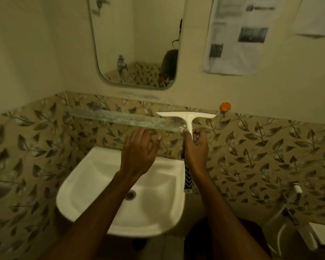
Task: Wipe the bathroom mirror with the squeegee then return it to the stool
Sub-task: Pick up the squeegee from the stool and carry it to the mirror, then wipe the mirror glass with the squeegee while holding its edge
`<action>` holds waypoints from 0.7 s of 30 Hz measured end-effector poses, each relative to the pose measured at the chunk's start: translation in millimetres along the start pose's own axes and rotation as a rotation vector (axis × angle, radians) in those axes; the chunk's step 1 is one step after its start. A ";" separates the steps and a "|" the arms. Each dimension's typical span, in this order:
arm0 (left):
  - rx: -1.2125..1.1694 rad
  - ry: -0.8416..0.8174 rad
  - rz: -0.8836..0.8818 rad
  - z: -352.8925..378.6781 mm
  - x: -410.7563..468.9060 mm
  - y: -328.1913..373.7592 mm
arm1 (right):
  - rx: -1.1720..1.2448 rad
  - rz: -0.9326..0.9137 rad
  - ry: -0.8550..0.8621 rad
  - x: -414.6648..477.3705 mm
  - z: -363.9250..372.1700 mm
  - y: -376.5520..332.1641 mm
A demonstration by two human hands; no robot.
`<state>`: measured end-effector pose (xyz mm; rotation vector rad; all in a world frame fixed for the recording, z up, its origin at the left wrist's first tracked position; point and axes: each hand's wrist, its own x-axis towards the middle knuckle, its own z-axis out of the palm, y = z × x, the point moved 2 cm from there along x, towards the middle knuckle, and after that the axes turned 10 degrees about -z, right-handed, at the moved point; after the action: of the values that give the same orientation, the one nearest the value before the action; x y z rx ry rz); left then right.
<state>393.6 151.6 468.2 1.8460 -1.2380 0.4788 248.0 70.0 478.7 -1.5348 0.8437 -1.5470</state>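
Observation:
The squeegee (187, 117) is white with a wide blade on top and a dark striped lower handle. My right hand (195, 149) is shut on its handle and holds it upright over the right side of the sink, below the mirror. The mirror (135, 40) hangs on the wall above, with rounded corners, and the blade is apart from it. My left hand (139, 149) hovers beside the squeegee with fingers spread, holding nothing, close to the glass shelf (116, 119). The stool is out of view.
A white sink (94, 203) sits under my arms. Leaf-patterned tiles cover the lower wall. Printed papers (238, 34) hang right of the mirror, with an orange hook (225, 106) below them. A hose and tap fitting (293, 212) stand at the lower right.

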 end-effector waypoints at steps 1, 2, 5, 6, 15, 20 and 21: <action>-0.022 0.009 0.007 -9.0 16.5 -9.9 | -0.017 -0.024 0.011 4.8 16.7 -6.7; -0.040 0.017 0.015 -17.6 32.6 -18.9 | -0.029 -0.044 0.023 9.3 32.2 -13.1; -0.060 0.050 0.057 -37.0 80.5 -40.7 | -0.032 -0.098 0.057 23.7 71.0 -31.0; -0.064 0.059 0.071 -41.1 96.6 -46.4 | -0.035 -0.120 0.063 29.3 81.8 -37.0; -0.180 0.087 0.041 -61.2 238.8 -78.4 | -0.008 -0.325 0.025 113.5 149.3 -75.3; -0.168 0.154 -0.007 -83.4 321.0 -92.8 | 0.048 -0.423 0.030 169.7 172.3 -107.6; -0.162 0.151 -0.018 -87.5 337.8 -95.0 | 0.070 -0.441 0.026 180.5 177.3 -116.6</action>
<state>637.9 45.8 712.9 1.6517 -1.1243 0.4846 422.5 -21.3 675.6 -1.7305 0.4745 -1.8883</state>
